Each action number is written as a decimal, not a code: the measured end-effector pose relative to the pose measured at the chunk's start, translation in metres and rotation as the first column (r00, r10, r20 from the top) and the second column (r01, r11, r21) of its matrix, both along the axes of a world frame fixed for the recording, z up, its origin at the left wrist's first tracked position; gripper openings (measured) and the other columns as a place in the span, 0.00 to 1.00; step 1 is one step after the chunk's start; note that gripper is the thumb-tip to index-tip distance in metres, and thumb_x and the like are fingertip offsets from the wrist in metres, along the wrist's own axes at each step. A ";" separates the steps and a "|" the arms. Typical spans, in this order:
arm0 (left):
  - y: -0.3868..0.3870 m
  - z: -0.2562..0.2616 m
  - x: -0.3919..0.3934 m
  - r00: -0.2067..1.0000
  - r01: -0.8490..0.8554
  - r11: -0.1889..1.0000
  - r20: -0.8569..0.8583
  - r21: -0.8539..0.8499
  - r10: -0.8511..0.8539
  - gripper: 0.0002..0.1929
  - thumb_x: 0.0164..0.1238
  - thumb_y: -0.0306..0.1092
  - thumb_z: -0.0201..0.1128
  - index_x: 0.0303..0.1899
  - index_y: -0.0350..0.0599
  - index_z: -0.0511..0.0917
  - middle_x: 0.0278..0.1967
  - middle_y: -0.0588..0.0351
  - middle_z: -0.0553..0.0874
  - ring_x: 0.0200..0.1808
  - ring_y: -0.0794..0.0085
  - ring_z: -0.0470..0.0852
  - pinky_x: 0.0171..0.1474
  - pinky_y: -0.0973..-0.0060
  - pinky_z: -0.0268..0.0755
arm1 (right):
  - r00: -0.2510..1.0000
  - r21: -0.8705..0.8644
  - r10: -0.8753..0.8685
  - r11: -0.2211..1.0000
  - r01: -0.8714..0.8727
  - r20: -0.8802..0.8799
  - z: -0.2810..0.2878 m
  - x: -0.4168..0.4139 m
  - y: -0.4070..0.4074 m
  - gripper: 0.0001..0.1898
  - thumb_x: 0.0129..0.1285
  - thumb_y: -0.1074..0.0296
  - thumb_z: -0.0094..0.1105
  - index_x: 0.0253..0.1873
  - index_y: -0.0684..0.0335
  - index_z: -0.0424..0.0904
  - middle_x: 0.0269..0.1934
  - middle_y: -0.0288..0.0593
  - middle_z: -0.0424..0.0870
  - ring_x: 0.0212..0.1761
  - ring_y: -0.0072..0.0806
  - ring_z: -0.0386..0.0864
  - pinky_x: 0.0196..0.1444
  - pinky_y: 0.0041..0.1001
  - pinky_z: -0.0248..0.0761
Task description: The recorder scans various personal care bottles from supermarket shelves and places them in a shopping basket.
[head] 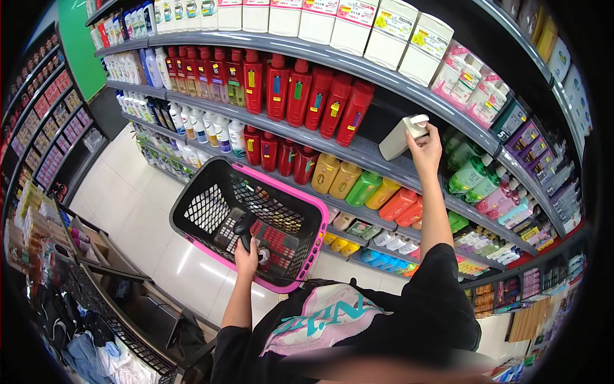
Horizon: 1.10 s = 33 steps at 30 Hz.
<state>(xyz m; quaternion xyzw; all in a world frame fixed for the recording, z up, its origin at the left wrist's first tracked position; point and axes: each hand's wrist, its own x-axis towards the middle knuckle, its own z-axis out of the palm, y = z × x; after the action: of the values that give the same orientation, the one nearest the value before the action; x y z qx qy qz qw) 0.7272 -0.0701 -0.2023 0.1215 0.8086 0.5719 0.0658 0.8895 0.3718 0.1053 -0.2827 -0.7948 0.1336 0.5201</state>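
Note:
With my right hand (pixel 427 144) I grip a white bottle (pixel 397 139) by its cap end. The bottle is tilted at the front of the middle shelf (pixel 369 152), right of a row of red pump and flip-top bottles (pixel 298 93); whether its base touches the shelf I cannot tell. My left hand (pixel 246 259) is closed around the handle of a black handheld scanner (pixel 245 228). The scanner is above a black plastic shopping basket (pixel 211 169) with a pink rim. A small white round object (pixel 263 256) shows beside my left fingers, partly hidden.
White bottles (pixel 391 31) line the shelf above; yellow, green and orange bottles (pixel 363 188) stand below. Green pump bottles (pixel 472 175) are to the right. A thin cable (pixel 283 277) crosses the basket's near edge. A black crate with clothes (pixel 91 353) is at lower left, beside the tiled floor (pixel 158 230).

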 end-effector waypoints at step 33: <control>0.001 -0.028 -0.008 1.000 0.003 1.000 0.019 0.006 -0.003 0.19 0.78 0.43 0.61 0.49 0.30 0.80 0.30 0.45 0.86 0.32 0.59 0.85 0.40 0.62 0.77 | 0.791 0.004 -0.487 0.852 0.523 0.371 -0.027 0.039 0.040 0.37 0.52 0.37 0.72 0.51 0.68 0.74 0.41 0.61 0.88 0.44 0.55 0.88 0.47 0.46 0.81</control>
<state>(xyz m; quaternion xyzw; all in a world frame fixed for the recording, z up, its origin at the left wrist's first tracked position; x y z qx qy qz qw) 0.7187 -0.0689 -0.2300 0.1174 0.8061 0.5753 0.0740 0.9282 0.4122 0.0786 -0.5295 -0.7638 -0.0248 0.3682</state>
